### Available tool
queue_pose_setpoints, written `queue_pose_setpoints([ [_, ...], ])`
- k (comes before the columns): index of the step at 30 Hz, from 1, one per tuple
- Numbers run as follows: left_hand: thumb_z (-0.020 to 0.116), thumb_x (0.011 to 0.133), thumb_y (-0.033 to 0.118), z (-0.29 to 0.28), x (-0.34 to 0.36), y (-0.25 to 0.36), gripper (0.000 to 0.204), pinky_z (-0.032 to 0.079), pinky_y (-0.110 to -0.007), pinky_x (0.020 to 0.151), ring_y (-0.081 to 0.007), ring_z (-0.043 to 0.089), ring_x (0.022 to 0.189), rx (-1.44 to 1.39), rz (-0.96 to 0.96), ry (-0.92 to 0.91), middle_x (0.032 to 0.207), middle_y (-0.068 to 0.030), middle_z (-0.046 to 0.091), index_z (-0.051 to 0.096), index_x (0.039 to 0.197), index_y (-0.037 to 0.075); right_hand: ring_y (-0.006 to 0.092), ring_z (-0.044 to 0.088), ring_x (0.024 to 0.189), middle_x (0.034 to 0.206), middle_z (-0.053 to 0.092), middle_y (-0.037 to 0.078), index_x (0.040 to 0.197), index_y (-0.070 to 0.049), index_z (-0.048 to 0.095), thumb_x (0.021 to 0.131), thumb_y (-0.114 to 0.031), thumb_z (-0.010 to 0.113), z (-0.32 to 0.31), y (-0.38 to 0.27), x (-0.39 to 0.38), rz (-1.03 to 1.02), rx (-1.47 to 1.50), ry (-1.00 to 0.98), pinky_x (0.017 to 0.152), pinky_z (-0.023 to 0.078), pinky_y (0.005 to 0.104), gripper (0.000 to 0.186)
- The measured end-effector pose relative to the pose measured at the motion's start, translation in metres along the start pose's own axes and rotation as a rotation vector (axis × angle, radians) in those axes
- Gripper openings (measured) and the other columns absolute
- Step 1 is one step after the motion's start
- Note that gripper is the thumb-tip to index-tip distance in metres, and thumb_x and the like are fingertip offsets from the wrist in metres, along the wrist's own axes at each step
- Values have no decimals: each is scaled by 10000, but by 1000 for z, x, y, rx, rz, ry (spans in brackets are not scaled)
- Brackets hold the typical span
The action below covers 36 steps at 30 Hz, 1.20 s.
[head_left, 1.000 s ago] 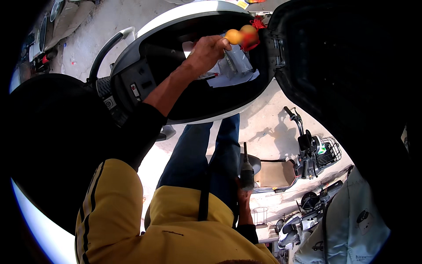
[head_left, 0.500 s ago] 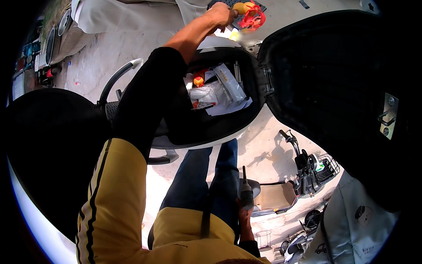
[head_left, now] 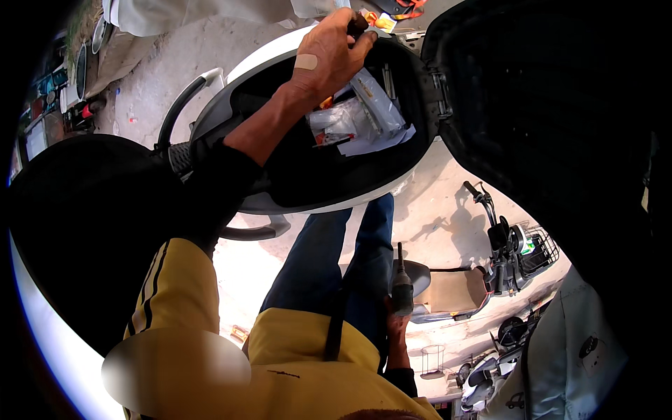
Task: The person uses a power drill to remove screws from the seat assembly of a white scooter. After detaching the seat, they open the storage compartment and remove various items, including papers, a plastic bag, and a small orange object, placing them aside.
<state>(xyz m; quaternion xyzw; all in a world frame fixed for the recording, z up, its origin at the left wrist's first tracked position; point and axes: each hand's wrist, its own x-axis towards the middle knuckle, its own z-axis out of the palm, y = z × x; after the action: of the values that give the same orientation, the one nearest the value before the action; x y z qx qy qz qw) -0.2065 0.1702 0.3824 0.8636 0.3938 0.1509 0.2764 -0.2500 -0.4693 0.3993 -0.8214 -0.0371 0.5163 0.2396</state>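
Note:
My left hand (head_left: 330,56), with a plaster on its back, is above the far rim of an open top box (head_left: 280,199) on a scooter. Its fingers are curled around something dark at the fingertips that I cannot make out. Inside the box are a long white carton (head_left: 378,105), clear plastic bags (head_left: 346,120), white paper (head_left: 378,142) and an orange-red item, partly covered by the hand. Low beside my leg, my right hand (head_left: 397,320) is closed on a dark tool (head_left: 402,290) with a thin shaft pointing up.
The box's black lid (head_left: 532,91) stands open on the right, hinged at the rim. A black seat (head_left: 91,231) and a grab handle (head_left: 183,115) are at the left. Beyond the box lie red straps (head_left: 413,10) and a yellow-orange item (head_left: 383,22). Another scooter (head_left: 455,290) is parked lower right.
My left hand has drawn back from the orange item and red straps beyond the box to its far rim. My right hand still holds the dark tool. The view has shifted slightly.

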Motion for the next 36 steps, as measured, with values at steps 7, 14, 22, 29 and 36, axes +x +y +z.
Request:
queue_pose_setpoints([
  [7,868,820,474,122,-83,-2,976,466,-440,1086,-381,579,1293,-395,-1050,-354,1364,-275,587,350,1446,-67,211,588,891,972,661,74,1142,7,658,881,-195,824,-20,21,7,121,68,-20,801,506,383,370],
  [14,891,747,283,190,-86,-20,1057,389,-476,1181,-456,496,1382,-457,-1329,-224,1444,-311,515,219,1486,-62,184,571,894,967,648,34,1149,-2,665,861,-159,833,-17,4,13,76,112,17,820,493,353,368],
  [22,755,847,73,183,-128,-84,512,551,-398,979,-341,694,1125,-657,-1128,-62,1191,-232,703,568,1309,-44,228,587,1016,1142,665,82,1298,-9,632,872,-204,825,-21,15,15,75,22,-20,913,488,359,507],
  [29,930,737,341,220,-86,-57,987,482,-446,1104,-433,615,1262,-613,-1012,82,1377,-273,614,393,1481,-24,224,589,1041,1160,667,75,1315,-13,628,876,-199,824,-23,25,17,60,89,-4,938,483,360,516],
  [36,920,695,336,212,-83,-72,1023,441,-438,1154,-432,560,1333,-437,-1071,-121,1407,-285,586,385,1482,-40,250,593,1085,1200,668,102,1348,-15,615,872,-205,824,-20,13,20,71,6,-30,976,468,368,553],
])
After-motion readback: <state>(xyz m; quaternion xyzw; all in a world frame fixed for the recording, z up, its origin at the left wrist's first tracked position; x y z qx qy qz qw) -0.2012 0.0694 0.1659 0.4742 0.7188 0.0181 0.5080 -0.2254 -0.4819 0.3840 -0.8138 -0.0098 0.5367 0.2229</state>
